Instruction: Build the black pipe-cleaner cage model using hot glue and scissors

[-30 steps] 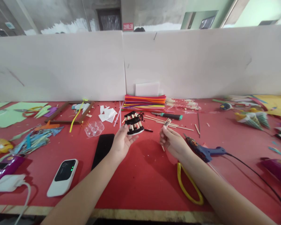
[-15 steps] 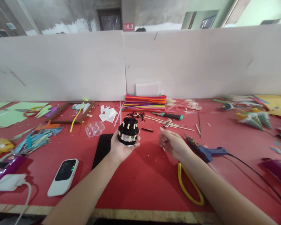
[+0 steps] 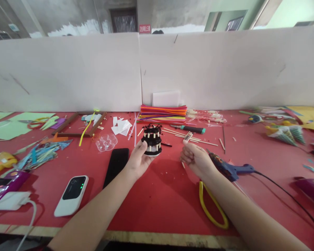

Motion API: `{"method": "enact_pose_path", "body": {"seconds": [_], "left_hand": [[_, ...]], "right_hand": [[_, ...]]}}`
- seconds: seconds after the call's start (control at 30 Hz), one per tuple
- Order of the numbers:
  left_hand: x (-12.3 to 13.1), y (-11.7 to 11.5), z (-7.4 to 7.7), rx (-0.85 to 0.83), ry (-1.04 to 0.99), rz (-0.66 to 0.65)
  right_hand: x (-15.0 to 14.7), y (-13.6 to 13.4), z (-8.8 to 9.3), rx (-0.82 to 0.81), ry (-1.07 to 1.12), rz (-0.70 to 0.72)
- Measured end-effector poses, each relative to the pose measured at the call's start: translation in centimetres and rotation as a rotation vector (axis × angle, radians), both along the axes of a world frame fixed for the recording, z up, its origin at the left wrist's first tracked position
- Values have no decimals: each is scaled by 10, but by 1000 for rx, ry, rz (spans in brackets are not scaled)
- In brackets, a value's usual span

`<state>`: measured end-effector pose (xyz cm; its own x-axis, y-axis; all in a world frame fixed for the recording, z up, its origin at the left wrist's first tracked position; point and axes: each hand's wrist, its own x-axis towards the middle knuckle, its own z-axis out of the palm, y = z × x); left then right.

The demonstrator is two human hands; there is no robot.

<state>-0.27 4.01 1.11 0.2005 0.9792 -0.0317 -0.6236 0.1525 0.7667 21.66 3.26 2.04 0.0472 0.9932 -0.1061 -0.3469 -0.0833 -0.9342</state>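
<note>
My left hand (image 3: 138, 162) is closed around the lower side of a small tiered model (image 3: 151, 142), thumb in front. Black fuzzy rings and short pale wooden posts make up its tiers, above a white base. To the right, my right hand (image 3: 195, 158) hovers with fingers curled and thumb against the index finger; what they hold, if anything, is hidden. A short pale stick (image 3: 183, 165) shows just below those fingers. Thin wooden sticks (image 3: 205, 142) and a small printed tag (image 3: 188, 136) lie beyond this hand. Black fuzzy scraps (image 3: 161, 128) are scattered behind the model.
A blue glue gun (image 3: 232, 169) with its cord and a yellow loop (image 3: 211, 212) lie by my right forearm. Left are a black phone (image 3: 116, 166) and a white device (image 3: 72, 195). Coloured pipe cleaners (image 3: 162, 114) and a green-black handled tool (image 3: 192, 129) lie behind, before a white partition (image 3: 94, 73).
My left hand has moved the model right and slightly away from me, tilting it, with the thumb now across its front. My right hand has shifted slightly and stays curled.
</note>
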Motion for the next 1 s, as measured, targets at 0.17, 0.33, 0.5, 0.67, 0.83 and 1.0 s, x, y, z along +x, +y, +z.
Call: {"method": "enact_pose_path", "body": {"seconds": [0.17,0.33,0.5,0.67,0.83,1.0], "left_hand": [[4,0,-5,114,138,174],[5,-8,-9,293,301,277],[4,-14,-8,422,461,279],[7,-19,-3,390,395,181],[7,-17,-11,373,572,115],[2,-10,-19,249,804,146]], "right_hand": [[3,2,-4,12,-93,-33],[0,-1,-10,93,-212,-16],[-2,-4,-15,204,-369,102],[1,-5,-15,272,-371,150],[1,-8,-16,487,-777,195],[4,-4,-19,560,-1042,119]]}}
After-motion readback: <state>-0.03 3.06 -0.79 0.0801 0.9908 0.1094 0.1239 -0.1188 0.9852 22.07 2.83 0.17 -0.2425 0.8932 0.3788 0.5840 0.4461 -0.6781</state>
